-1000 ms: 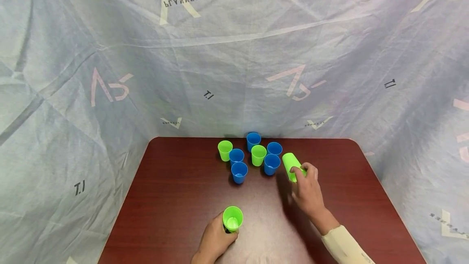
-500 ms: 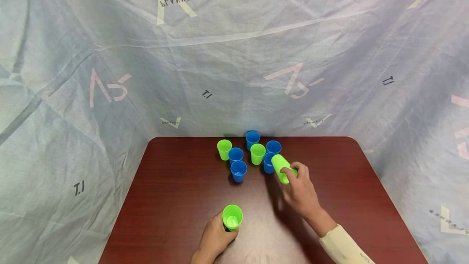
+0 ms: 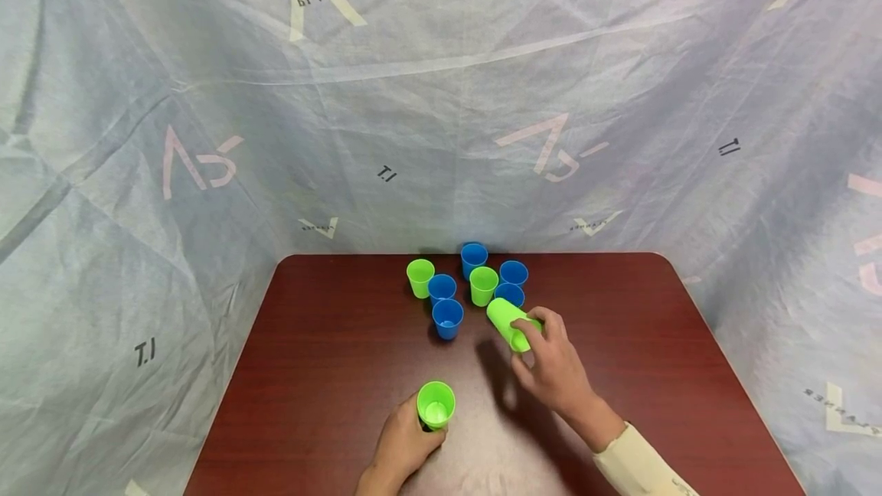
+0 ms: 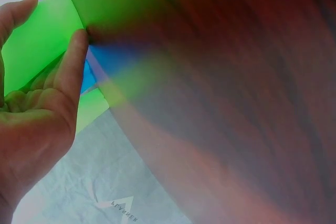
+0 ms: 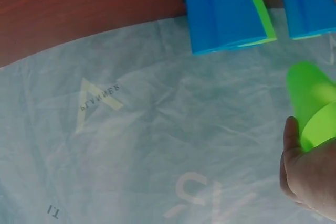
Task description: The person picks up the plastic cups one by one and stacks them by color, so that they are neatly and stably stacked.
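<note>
My left hand (image 3: 404, 438) grips a green cup (image 3: 436, 404) near the front of the table, its mouth facing up. In the left wrist view the fingers and thumb lie around that cup (image 4: 42, 38). My right hand (image 3: 556, 366) holds a second green cup (image 3: 508, 320) above the table, between thumb and fingers. This cup is tipped, its closed end pointing up and to the left, as the right wrist view of the cup (image 5: 310, 85) also shows. It partly hides a blue cup (image 3: 509, 294) behind it.
Toward the back of the brown table (image 3: 331, 373), several upright cups stand in a loose cluster. Among them are a green cup (image 3: 420, 279), a front blue cup (image 3: 448, 320), a middle green cup (image 3: 484, 287) and a rear blue cup (image 3: 474, 260). Grey printed cloth (image 3: 427, 121) surrounds the table.
My right hand has moved left with its tipped green cup, from beside the right-hand blue cups to in front of them. The left hand and its cup have barely moved.
</note>
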Demonstrator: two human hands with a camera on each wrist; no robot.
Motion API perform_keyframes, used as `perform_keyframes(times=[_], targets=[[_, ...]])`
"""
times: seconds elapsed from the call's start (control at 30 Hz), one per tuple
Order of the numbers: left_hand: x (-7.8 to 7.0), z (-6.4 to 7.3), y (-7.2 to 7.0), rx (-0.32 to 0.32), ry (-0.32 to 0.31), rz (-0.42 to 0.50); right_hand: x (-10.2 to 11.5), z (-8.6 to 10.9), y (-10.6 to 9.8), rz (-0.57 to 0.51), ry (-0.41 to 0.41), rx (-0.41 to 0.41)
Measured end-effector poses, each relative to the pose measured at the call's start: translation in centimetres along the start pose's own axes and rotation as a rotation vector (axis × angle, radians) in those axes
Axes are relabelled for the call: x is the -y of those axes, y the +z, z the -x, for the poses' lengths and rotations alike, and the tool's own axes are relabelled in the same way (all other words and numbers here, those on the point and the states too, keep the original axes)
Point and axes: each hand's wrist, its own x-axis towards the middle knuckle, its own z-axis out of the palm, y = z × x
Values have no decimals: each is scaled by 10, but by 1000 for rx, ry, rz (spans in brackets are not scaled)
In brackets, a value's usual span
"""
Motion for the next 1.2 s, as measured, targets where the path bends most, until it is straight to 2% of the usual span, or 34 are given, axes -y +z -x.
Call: perform_keyframes(times=[0.37, 0.73, 0.93, 1.2], targets=[[3, -1, 1, -24, 20, 4, 24, -3, -5, -88, -17, 64], [4, 1, 2, -55, 28, -4, 37, -3, 3, -219, -119, 17], [3, 1, 3, -43, 16, -2, 47, -1, 6, -260, -163, 37], [2, 0, 0, -10, 4, 17, 57, 3, 12, -258, -164, 97]])
